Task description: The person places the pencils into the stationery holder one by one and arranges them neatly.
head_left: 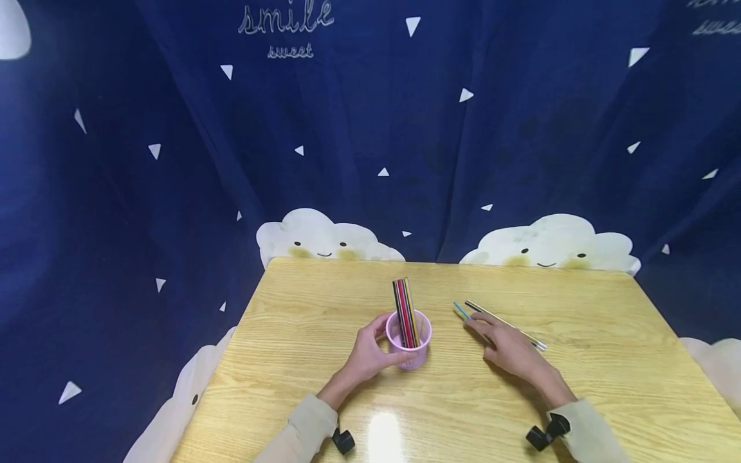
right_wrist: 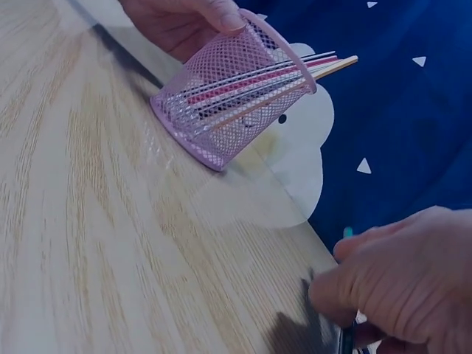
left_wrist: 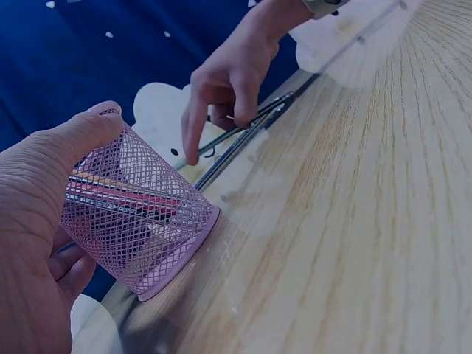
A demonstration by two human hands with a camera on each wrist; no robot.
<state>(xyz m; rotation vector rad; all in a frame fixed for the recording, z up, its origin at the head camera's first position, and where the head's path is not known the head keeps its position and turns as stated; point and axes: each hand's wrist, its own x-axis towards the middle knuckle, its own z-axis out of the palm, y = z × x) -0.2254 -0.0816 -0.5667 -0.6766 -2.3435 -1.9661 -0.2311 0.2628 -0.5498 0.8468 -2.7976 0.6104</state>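
Blue pencil (head_left: 460,309) in right hand (head_left: 508,350), right of frame centre.
It slants upper left to lower right, pinched; the farther left hand (head_left: 368,354) grips the pink cup (head_left: 418,360), lower centre.

A person's bent left grip (head_left: 368,350) curves firmly closed, thumb (head_left: 396,357) nearest the body and fingers (head_left: 381,323) beyond, the left sleeve (head_left: 301,427) slanting in behind it. Well to its right, the right grip (head_left: 512,350) dips palm down, index finger (left_wrist: 195,133) pointing downward, thumb (left_wrist: 245,99) just beside it, right sleeve (head_left: 590,431) behind.
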